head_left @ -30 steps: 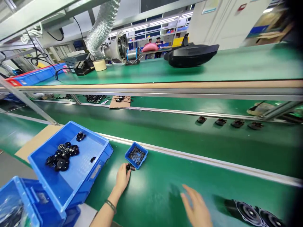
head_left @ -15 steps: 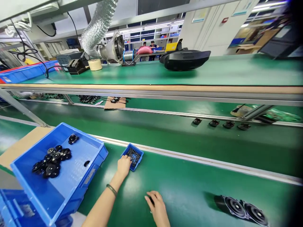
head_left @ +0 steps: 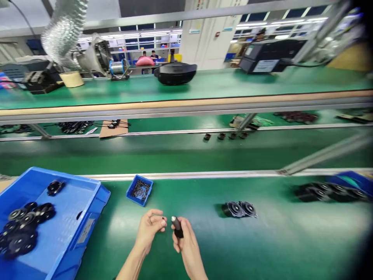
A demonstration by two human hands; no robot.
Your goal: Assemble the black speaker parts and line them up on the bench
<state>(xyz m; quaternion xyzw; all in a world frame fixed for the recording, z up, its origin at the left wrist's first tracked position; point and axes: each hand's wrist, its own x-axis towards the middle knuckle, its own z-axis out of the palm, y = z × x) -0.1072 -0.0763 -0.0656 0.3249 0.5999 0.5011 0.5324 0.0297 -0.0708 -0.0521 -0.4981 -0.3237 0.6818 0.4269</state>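
Low at the centre of the head view, my left hand (head_left: 149, 229) pinches a tiny dark piece (head_left: 163, 219) between thumb and fingertips. My right hand (head_left: 189, 243) is wrapped round a dark cylindrical piece (head_left: 177, 225) with a pale tip, held upright and slightly tilted. The two hands face each other above the green bench, a small gap apart. Just beyond the left hand is a small blue bin (head_left: 135, 200) of tiny dark parts. To the right lie two round black speaker-like units (head_left: 240, 209) side by side.
At left stands a large blue bin (head_left: 65, 212) with black round parts (head_left: 25, 227). More black round units (head_left: 329, 191) sit at far right beside another blue bin (head_left: 352, 179). A raised shelf (head_left: 204, 83) crosses above, its slanted metal brace (head_left: 320, 152) meeting the bench rail.
My left hand has come out of the small bin and moved back beside the right hand with a tiny piece. My right hand now shows an upright dark cylinder. The view has swung right.
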